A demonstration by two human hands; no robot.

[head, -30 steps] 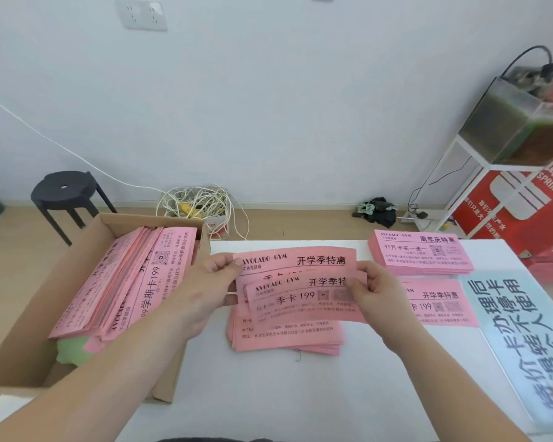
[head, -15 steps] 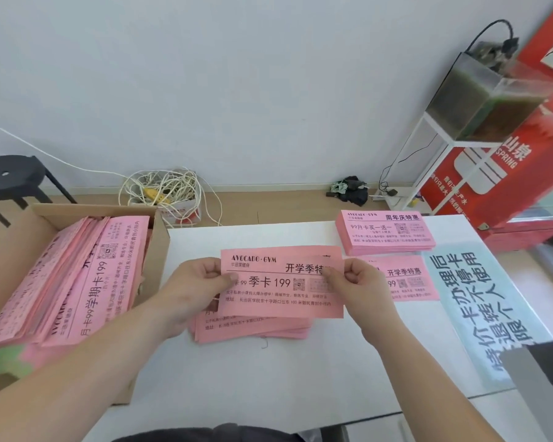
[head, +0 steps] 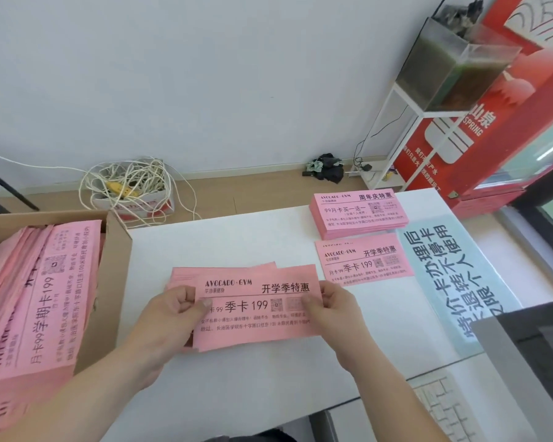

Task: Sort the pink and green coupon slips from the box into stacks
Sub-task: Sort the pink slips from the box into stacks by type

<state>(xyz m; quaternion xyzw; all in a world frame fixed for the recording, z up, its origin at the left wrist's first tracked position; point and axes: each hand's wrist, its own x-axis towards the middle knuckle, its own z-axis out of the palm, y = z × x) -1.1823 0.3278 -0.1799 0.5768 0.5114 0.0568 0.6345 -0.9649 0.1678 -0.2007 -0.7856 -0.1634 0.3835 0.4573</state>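
Single head-worn view looks forward and down, close over the table (head: pixel 268 378).

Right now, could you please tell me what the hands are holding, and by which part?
A pink coupon slip, pinched at both short ends: left hand on the left end, right hand on the right.

Open tabletop (head: pixel 268 384) at the near edge
To the left a cardboard box (head: pixel 117 282) blocks; pink stacks (head: pixel 359 215) and a blue sign (head: pixel 454 282) fill the right

Cable tangle (head: pixel 131 183) (on floor), murky tank (head: pixel 454 65)
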